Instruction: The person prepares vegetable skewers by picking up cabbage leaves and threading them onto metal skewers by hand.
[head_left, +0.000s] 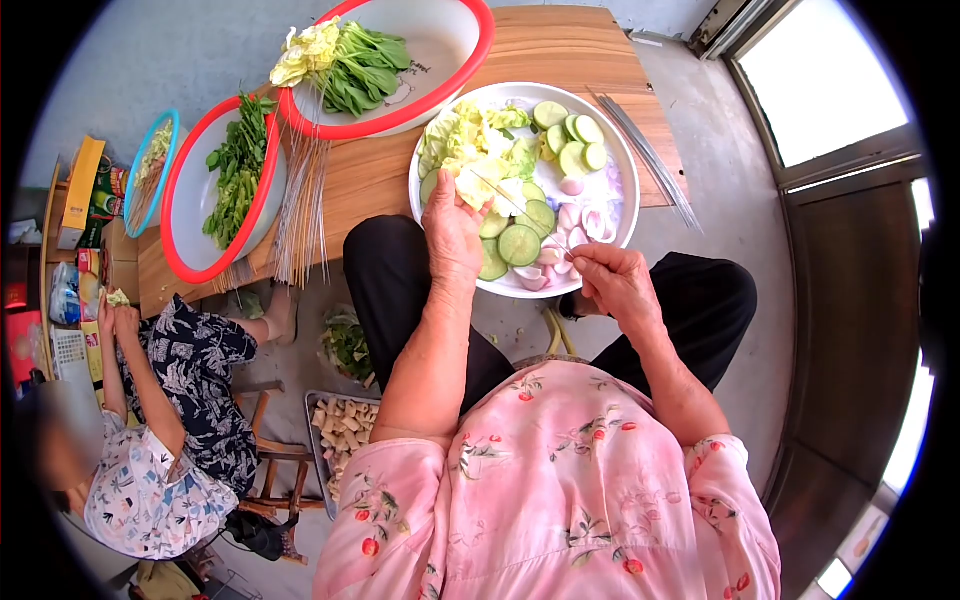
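Observation:
A white round tray (632, 205) holds yellow-green cabbage leaves (470, 140), cucumber slices (519, 245) and pinkish onion pieces (570, 222). Over its left side, my left hand (455, 228) is closed, thumb and fingers against a pale cabbage leaf (505, 197). At the lower right rim, my right hand (615, 282) pinches the end of a thin skewer (530, 213). The skewer slants up and left across the tray toward the leaf by my left fingers. Whether its tip pierces that leaf, I cannot tell.
Two red-rimmed basins (487, 50) of greens stand on the wooden table (560, 45). Skewer bundles lie at its near edge (302, 215) and right side (655, 160). A co-worker (165, 440) sits at left, holding a leaf. A tray of pale chunks (340, 432) is on the floor.

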